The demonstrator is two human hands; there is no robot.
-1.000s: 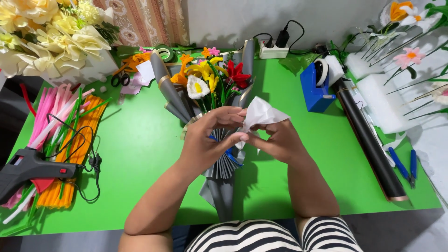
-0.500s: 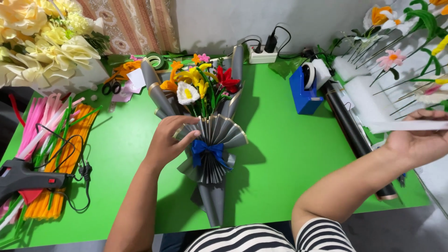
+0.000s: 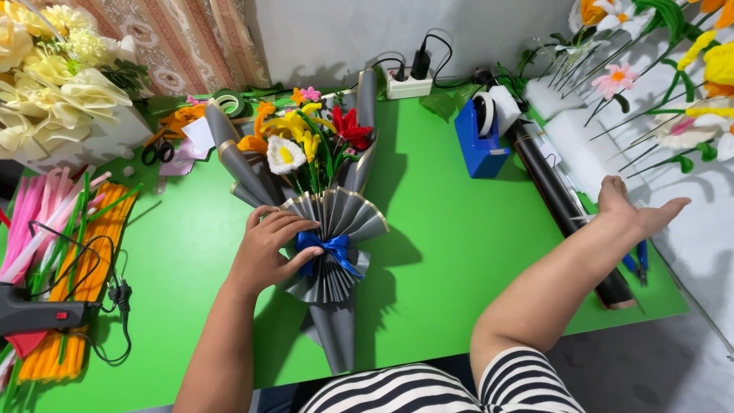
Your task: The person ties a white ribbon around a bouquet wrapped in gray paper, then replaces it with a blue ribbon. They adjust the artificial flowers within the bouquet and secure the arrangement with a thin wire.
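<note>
A bright green counter [image 3: 459, 252] stood against a pale wall, with a patterned curtain at the upper left and a white power strip [image 3: 409, 82] with a black plug at the rear edge. At the centre lay a bouquet of handmade flowers wrapped in grey pleated paper [image 3: 336, 229], its stem end pointing toward the person and its red, yellow and white blooms toward the wall. A blue ribbon bow [image 3: 330, 249] sat at the bouquet's waist.

The left hand [image 3: 267, 248] rested on the bouquet just left of the bow, fingers curled over the pleated fan and thumb touching the ribbon; its grip was a loose hold on the wrapper rather than a pinch. The right hand [image 3: 638, 214] was extended well to the right, past the counter's edge, palm open and fingers spread, holding nothing.

A long black roll [image 3: 562, 206] lay beneath the right forearm. A blue tape dispenser [image 3: 480, 141] stood near the roll's far end. At the left edge lay a black glue gun [image 3: 42, 315] with its cable, atop bundles of pink and orange pipe cleaners [image 3: 69, 252]. Cream paper flowers [image 3: 53, 84] filled the upper left corner.
</note>
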